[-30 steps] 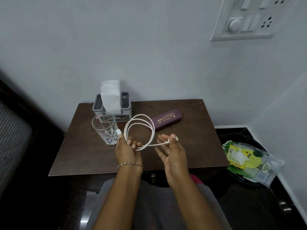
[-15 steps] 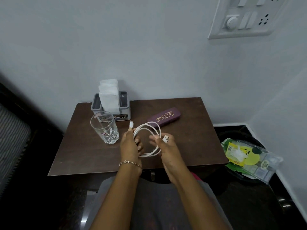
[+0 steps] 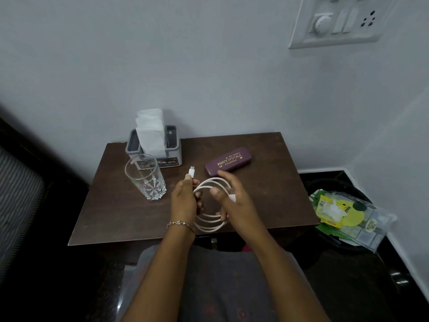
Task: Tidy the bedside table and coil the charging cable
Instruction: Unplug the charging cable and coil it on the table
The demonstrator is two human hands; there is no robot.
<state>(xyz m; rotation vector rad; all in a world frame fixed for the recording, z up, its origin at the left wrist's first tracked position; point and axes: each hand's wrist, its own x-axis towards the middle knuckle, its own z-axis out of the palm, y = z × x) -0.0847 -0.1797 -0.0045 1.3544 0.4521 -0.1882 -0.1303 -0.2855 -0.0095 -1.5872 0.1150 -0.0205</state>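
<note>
A white charging cable hangs in several loops between my hands, above the front half of the dark wooden bedside table. My left hand is closed on the loops, and one small plug sticks up above its fingers. My right hand grips the loops from the right, with the other plug lying across its fingers. A purple spectacle case lies just beyond my right hand. An empty drinking glass stands left of my left hand.
A grey holder with white tissues stands at the table's back left by the wall. On the floor at the right, a dark bin holds plastic packets. A switchboard is on the wall above.
The cable's long tail has been wound in: the loop is now smaller and layered. My right hand moved in to grip the coil, which now hangs toward the table's front edge.
</note>
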